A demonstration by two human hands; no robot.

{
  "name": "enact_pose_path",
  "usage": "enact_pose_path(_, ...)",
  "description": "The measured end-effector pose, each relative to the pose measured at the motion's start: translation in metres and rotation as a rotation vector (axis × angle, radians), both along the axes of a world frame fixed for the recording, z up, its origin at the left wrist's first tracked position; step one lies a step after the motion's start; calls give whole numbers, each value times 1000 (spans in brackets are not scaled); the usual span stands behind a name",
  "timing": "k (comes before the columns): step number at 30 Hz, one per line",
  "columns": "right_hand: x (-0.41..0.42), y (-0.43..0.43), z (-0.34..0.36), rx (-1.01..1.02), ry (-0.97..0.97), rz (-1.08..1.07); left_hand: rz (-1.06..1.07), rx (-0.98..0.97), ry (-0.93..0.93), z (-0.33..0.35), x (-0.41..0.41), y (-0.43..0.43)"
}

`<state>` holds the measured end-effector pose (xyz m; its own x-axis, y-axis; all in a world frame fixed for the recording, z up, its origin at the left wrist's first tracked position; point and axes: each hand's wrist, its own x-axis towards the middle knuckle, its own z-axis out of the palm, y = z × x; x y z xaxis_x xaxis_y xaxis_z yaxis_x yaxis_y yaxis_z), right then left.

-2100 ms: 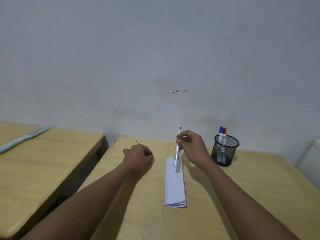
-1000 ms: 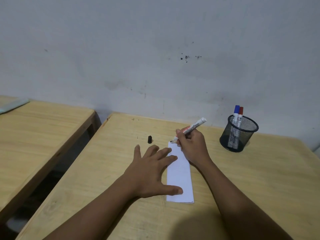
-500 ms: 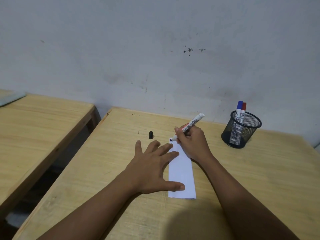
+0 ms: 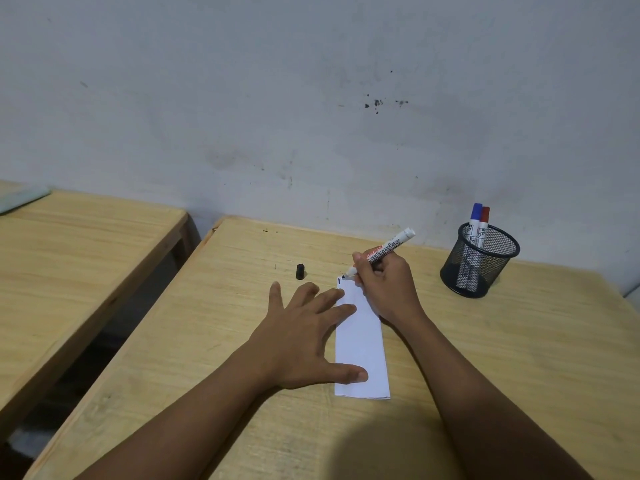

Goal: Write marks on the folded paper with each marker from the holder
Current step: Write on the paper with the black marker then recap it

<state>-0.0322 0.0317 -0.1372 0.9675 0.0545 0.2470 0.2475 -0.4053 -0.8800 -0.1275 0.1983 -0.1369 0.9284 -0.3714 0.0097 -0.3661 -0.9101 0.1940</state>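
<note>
A folded white paper [image 4: 362, 344] lies lengthwise on the wooden table [image 4: 502, 358]. My left hand [image 4: 304, 337] lies flat with spread fingers, pressing the paper's left edge. My right hand [image 4: 388, 289] grips a white marker [image 4: 384, 251] with its black tip at the paper's far left corner, beside a short black mark [image 4: 339, 281]. The marker's black cap [image 4: 300, 271] stands on the table left of the paper. A black mesh holder [image 4: 479, 263] at the right holds a blue-capped marker [image 4: 475, 216] and a red-capped marker [image 4: 484, 218].
A second wooden table [image 4: 86, 244] stands to the left across a narrow gap, with a pale flat object [image 4: 20, 199] at its far end. A grey wall rises right behind both tables. A white object's corner [image 4: 632, 289] shows at the right edge.
The cap came off the marker and now stands on the table. My left hand opened flat onto the paper. My right hand turned the marker tip-down and a short black mark has appeared.
</note>
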Motion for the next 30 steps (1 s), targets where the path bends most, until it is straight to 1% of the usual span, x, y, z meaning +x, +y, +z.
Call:
enact_pose_path(4, -1, 0, 1, 56, -9, -2, 3, -7, -18, 1, -2, 0)
enact_pose_path(6, -3, -1, 3, 123, -30, -32, 2, -56, -51, 3, -6, 0)
enact_pose_path(7, -4, -2, 4, 164, -45, -55, 10, -113, -77, 5, -7, 1)
enact_pose_path(9, -4, -3, 4, 249, -69, -100, 63, -300, -176, 6, -8, 2)
enact_pose_path(10, -5, -4, 6, 294, -73, -116, 122, -393, -257, 6, -5, 3)
enact_pose_path(11, -6, -5, 8, 344, -69, -128, 200, -445, -337, 6, 0, 5)
enact_pose_path(12, -7, -5, 10, 392, -56, -137, 287, -444, -384, 7, 9, 8)
enact_pose_path(13, -8, -6, 13, 428, -41, -143, 368, -397, -375, 8, 19, 11)
enact_pose_path(14, -10, -6, 17, 452, -29, -147, 427, -329, -317, 10, 29, 15)
enact_pose_path(16, -15, -7, 27, 477, -24, -141, 470, -192, -185, 14, 43, 20)
enact_pose_path(17, -18, -8, 33, 485, -31, -129, 475, -154, -155, 15, 46, 22)
enact_pose_path(19, -26, -12, 46, 480, -57, -87, 488, -170, -181, 20, 47, 20)
enact_pose_path(20, -30, -15, 52, 467, -70, -62, 494, -244, -209, 24, 45, 16)
enact_pose_path(21, -35, -17, 59, 460, -80, -44, 498, -393, -216, 32, 40, 10)
enact_pose_path(22, -39, -19, 65, 463, -82, -35, 494, -626, -181, 44, 35, 4)
enact_pose_path(24, -46, -22, 77, 497, -79, -37, 432, -1199, -1, 69, 24, -12)
enact_pose_path(25, -49, -22, 83, 521, -85, -36, 390, -1383, 80, 82, 17, -21)
enact_pose_path(26, -52, -23, 89, 547, -94, -32, 364, -1459, 129, 91, 13, -28)
enact_pose_path(27, -56, -24, 96, 569, -106, -28, 351, -1492, 162, 100, 7, -35)
enact_pose_path(30, -67, -30, 113, 590, -144, -18, 348, -1538, 198, 113, -1, -49)
